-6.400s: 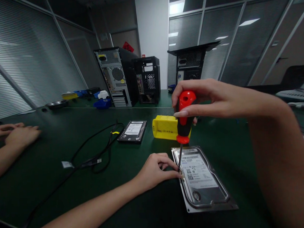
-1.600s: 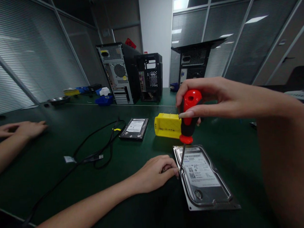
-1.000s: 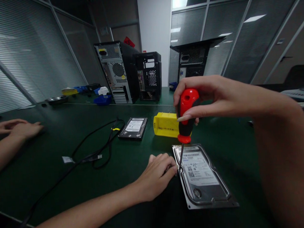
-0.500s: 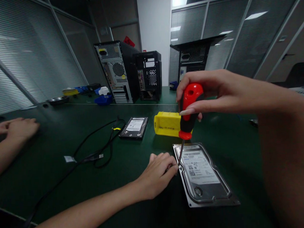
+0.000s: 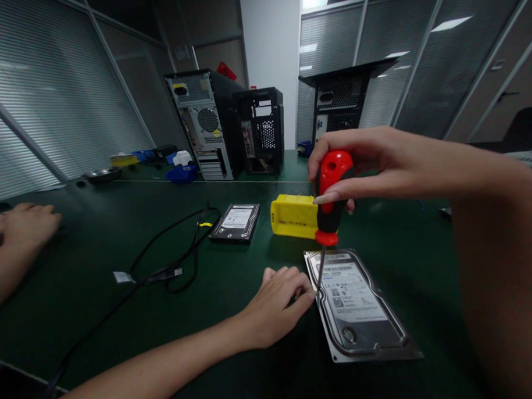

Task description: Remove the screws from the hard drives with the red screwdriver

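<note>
My right hand [image 5: 378, 166] is wrapped around the red and black handle of a screwdriver [image 5: 331, 191]. The shaft points down, slightly tilted, and its tip meets the left edge of a silver hard drive [image 5: 362, 336] lying label up on the table. Beside that edge is my left hand [image 5: 282, 306], with curled fingers. Its thumb and forefinger come together at the screwdriver's tip; whatever is between them is hidden. Just behind the drive, a yellow plastic bin [image 5: 293, 216] lies partly covered by the screwdriver.
A second hard drive [image 5: 236, 222] lies left of the bin, near a black USB cable [image 5: 164, 276]. Computer cases [image 5: 226, 125] stand at the back, with a blue tray [image 5: 181, 174] beside them. At far left, another person's hands [image 5: 26, 225] rest on the green table [image 5: 135, 338].
The screwdriver and my right hand have shifted very slightly right and down, with the tip still at the drive's edge. The other person's hands have moved a little left.
</note>
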{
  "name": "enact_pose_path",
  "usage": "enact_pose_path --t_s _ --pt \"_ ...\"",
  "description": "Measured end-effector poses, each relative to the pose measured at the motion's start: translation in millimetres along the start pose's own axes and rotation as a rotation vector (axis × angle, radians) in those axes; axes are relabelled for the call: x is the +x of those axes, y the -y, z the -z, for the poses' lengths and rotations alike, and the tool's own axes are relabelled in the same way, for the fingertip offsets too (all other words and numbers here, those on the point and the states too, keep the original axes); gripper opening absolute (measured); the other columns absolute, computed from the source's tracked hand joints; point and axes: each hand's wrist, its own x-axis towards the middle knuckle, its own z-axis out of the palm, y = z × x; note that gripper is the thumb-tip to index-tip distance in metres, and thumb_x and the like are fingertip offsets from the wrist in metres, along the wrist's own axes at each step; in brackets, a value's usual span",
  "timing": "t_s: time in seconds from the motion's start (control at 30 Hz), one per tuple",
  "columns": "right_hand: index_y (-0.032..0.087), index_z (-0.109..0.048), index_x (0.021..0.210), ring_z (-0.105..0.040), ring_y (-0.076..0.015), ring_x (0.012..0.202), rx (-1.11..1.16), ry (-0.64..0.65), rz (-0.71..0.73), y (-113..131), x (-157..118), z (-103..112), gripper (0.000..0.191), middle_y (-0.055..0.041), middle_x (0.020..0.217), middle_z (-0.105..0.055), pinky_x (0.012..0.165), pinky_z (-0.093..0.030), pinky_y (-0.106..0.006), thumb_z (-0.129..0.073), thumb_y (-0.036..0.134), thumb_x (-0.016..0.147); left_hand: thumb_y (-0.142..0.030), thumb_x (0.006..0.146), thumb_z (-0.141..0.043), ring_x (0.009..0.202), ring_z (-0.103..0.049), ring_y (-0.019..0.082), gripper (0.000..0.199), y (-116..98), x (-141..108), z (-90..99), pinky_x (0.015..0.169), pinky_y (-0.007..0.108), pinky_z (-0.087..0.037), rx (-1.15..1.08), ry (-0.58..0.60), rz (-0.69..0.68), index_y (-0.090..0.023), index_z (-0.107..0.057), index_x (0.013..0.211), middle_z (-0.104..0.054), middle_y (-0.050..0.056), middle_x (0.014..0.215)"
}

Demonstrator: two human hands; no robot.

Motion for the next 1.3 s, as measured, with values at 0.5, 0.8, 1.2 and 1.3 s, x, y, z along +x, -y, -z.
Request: enact_pose_path --t_s 0.5,0.8,1.2,1.3 --pt "0.012 -0.059 0.104 -0.064 -0.0082 0.075 -0.048 -0.06 0.0 2.5 1.6 -2.9 0.036 -0.0007 0.091 -0.061 0.056 -0.057 -0.015 -0.06 0.042 0.084 -0.03 0.095 -0.047 0.087 -0.048 0.017 0.019 -2.3 3.8 4.8 0.081 0.033 -0.028 -0.04 0.038 0.066 -0.018 -0.056 0.084 -0.05 -0.003 0.083" --pt "0.013 -0.058 0.105 -0.064 -0.0061 0.075 -0.03 -0.056 -0.006 2.0 1.5 -3.6 0.034 0.0008 0.092 -0.062 0.058 -0.056 -0.013 -0.062 0.04 0.084 -0.027 0.095 -0.048 0.088 -0.049 0.017 0.016 -2.3 2.0 6.4 0.082 0.034 -0.028 -0.059 0.046 0.072 -0.018 -0.057 0.084 -0.051 -0.004 0.082" --pt "0.013 -0.058 0.103 -0.065 -0.008 0.074 -0.027 -0.055 0.006 1.9 2.0 -3.1 0.032 0.0006 0.091 -0.061 0.057 -0.058 -0.015 -0.061 0.039 0.084 -0.028 0.096 -0.045 0.088 -0.048 0.017 0.02 -3.1 2.2 5.9 0.081 0.033 -0.028 -0.028 0.047 0.059 -0.018 -0.055 0.082 -0.051 -0.003 0.083" --pt "0.013 -0.058 0.103 -0.065 -0.0085 0.074 -0.03 -0.059 -0.006 2.0 1.9 -3.8 0.034 0.0004 0.091 -0.061 0.057 -0.059 -0.016 -0.061 0.041 0.083 -0.028 0.096 -0.045 0.088 -0.048 0.017 0.02 -2.8 2.2 5.6 0.081 0.033 -0.028 -0.027 0.052 0.062 -0.018 -0.054 0.082 -0.051 -0.003 0.083"
